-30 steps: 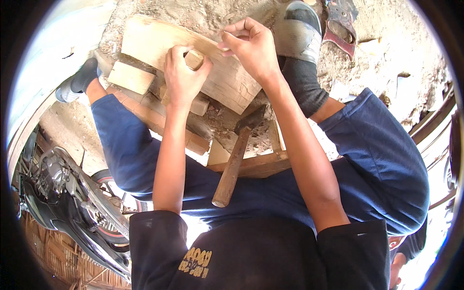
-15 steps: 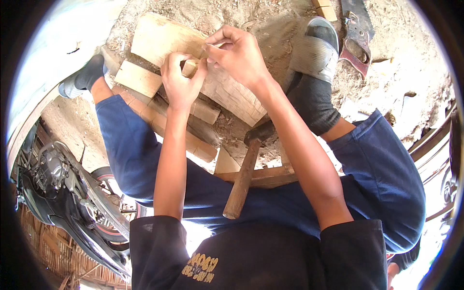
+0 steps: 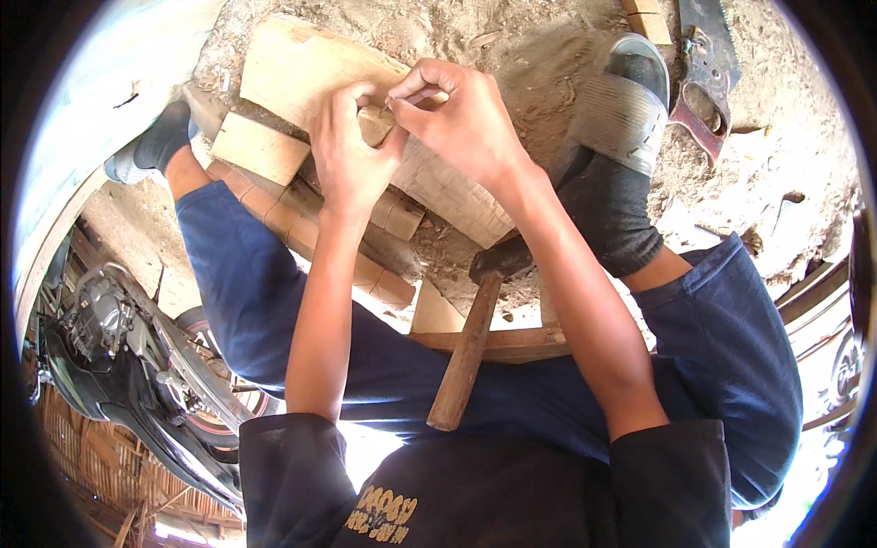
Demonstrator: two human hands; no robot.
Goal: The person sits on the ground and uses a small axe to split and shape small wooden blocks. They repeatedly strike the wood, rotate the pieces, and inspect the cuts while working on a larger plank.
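Over a thick wooden plank [image 3: 311,73], my two hands are close together. My left hand [image 3: 352,160] is closed in a loop, index finger and thumb bent toward the right fingertips; pale wood shows through the gap. With thumb and fingers pinched, my right hand [image 3: 466,123] meets the left fingertips. Whatever lies between the fingers is too small to make out. The plank's rough-grained lower part [image 3: 452,196] runs beneath my right wrist. Nearer to me rests a hammer [image 3: 466,352], its wooden handle pointing back at my lap and its dark head partly behind my right forearm.
A short board [image 3: 260,148] and several wood offcuts [image 3: 393,215] lie left of and below the plank. A handsaw [image 3: 705,96] is on the dirt beyond my sandalled right foot [image 3: 617,110]. A wood block [image 3: 647,23] lies at the far edge. A motorcycle [image 3: 137,365] stands at left.
The view has shifted slightly, so the foot, saw and hammer appear a little farther right. My hands stay together over the plank, with the fingertips slightly rearranged.
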